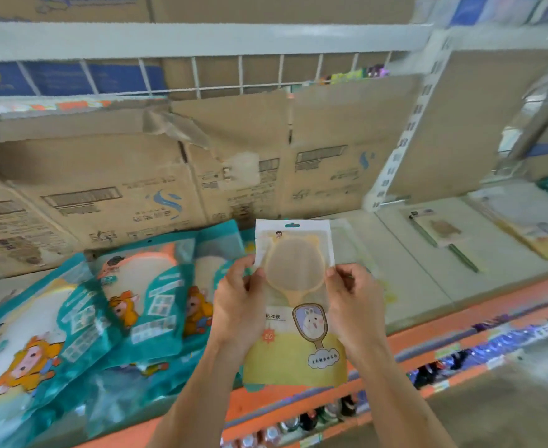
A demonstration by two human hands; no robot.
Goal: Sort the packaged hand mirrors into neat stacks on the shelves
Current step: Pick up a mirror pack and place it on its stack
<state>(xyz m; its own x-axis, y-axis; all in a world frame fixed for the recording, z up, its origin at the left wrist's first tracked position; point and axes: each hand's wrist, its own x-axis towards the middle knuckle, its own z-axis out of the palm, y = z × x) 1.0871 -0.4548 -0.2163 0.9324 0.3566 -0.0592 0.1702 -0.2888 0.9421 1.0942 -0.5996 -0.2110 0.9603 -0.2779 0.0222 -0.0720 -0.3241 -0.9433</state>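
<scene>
The left hand (237, 302) and right hand (353, 299) each keep a pinching grip on a side edge of the yellow mirror pack (293, 354), held above the shelf (405, 273). Left of the pack sprawl overlapping teal packs (72, 318). Behind it stand cardboard boxes (137, 189), and right of it, well apart, lies a green-handled mirror (445, 236).

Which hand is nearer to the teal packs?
Left. The left hand grips the yellow pack at its left edge, beside the teal packs; the right hand grips the other edge, farther away.
</scene>
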